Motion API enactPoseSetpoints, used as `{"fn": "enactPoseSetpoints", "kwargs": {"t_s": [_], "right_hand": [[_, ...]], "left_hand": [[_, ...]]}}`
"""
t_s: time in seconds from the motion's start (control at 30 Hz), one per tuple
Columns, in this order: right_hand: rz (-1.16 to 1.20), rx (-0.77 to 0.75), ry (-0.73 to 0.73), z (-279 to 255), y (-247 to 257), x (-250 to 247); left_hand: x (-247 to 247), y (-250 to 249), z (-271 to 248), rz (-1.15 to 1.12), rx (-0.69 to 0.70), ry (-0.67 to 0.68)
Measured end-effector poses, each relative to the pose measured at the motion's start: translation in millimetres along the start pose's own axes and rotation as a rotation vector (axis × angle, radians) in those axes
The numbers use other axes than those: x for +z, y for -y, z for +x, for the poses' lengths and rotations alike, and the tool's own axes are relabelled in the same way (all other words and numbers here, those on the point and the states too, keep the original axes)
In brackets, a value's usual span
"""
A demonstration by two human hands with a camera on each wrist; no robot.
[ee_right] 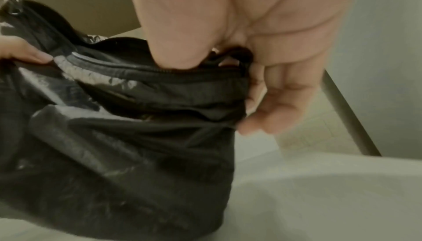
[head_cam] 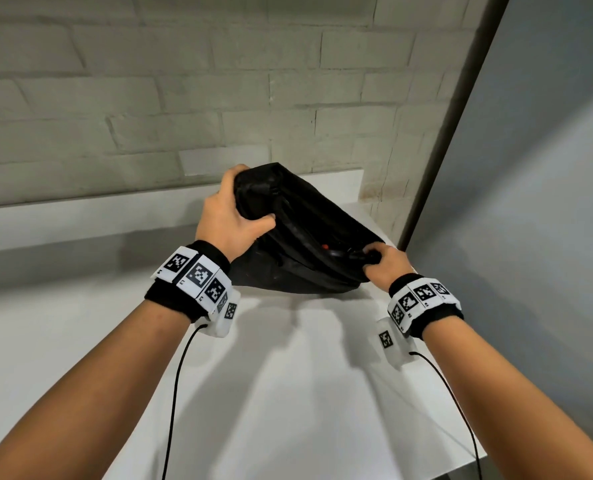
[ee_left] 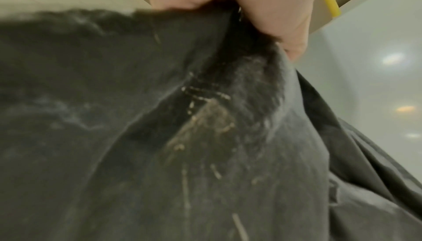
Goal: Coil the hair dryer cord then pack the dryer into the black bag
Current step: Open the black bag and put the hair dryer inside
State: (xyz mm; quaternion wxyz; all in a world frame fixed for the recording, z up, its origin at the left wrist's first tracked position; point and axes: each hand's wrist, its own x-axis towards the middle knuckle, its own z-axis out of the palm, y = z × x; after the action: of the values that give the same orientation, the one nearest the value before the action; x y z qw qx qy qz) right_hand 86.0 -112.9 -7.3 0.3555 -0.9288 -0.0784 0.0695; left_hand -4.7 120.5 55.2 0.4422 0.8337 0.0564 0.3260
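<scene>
The table [head_cam: 288,393] bears the bag [head_cam: 298,237], tilted at its far end by the wall. The left hand [head_cam: 231,218] clamps the bag's upper end; the right hand [head_cam: 387,265] pinches its lower end. Inside, something black and red shows, too hidden to name.

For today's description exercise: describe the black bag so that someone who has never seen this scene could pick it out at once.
Start at the white table below the pale brick wall. At its far end both hands grip one soft, crumpled thing: the left hand its upper end, the right hand its zipped rim. That black bag is the only dark thing on the table.
</scene>
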Motion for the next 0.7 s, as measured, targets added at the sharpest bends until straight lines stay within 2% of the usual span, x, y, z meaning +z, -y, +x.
{"fn": "enactPoseSetpoints", "kwargs": {"t_s": [0.23,0.3,0.57,0.7], "right_hand": [[0.281,-0.045,-0.37,8.3,26.2,-39.1],[0.372,-0.062,-0.433,9.4,35.8,-48.7],[0.484,-0.111,-0.499,7.4,51.6,-63.5],[0.562,-0.066,-0.448,15.4,42.2,-65.9]], "left_hand": [[-8.7,7.5,-0.9,-0.013,0.006,0.013],[-9.0,8.5,-0.7,-0.025,0.02,0.023],[-7.5,15.1,-0.4,-0.037,0.016,0.091],[-5.9,25.6,-6.5,-0.114,-0.028,0.083]]}}
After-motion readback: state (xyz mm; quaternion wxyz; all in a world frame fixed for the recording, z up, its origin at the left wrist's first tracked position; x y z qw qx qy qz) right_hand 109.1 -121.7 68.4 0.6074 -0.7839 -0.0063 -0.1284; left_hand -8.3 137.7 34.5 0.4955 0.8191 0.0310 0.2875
